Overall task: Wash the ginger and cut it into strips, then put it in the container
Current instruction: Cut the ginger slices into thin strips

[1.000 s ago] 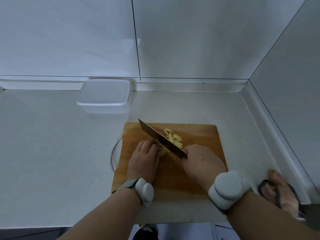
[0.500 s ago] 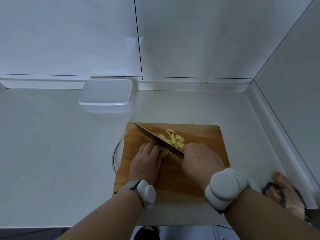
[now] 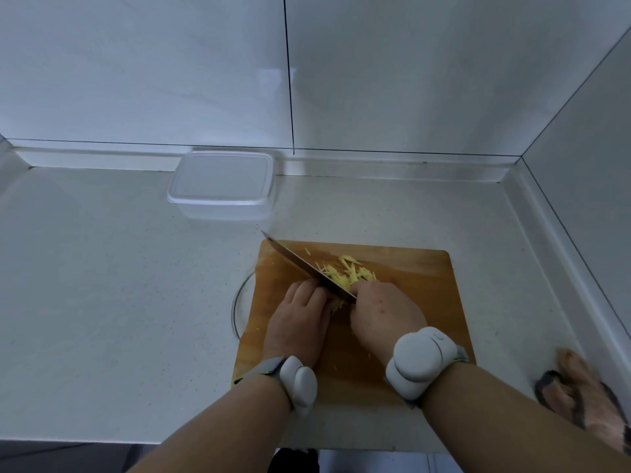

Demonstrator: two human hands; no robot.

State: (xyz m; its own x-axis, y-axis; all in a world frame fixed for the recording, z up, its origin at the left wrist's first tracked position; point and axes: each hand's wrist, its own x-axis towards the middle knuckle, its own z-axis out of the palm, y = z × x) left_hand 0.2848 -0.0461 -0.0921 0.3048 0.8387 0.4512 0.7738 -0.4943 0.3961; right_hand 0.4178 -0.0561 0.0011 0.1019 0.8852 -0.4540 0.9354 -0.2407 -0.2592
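- Nearest, at both wrists: pale grey rounded sensor bands [image 3: 418,361].
- Left hand [image 3: 300,319], knuckles up on the rectangular wooden cutting board [image 3: 426,302], fingers curled down onto the uncut ginger piece [image 3: 338,303]; mostly hidden beneath them, so exact hold not clear.
- Right hand [image 3: 382,312] wrapped round the handle of the broad steel cleaver [image 3: 304,266]; handle itself hidden in the fist.
- Blade running diagonally from right hand toward far left, edge down just beside the left fingertips, ginger piece on its near side.
- Beyond the blade: loose heap of pale yellow ginger strips [image 3: 348,273], touching the blade's far face.
- Farther, well apart past the board's far left corner: clear rectangular plastic container [image 3: 222,186], nearer the left hand.
- Likely step in hand: slicing; transfer not yet begun.
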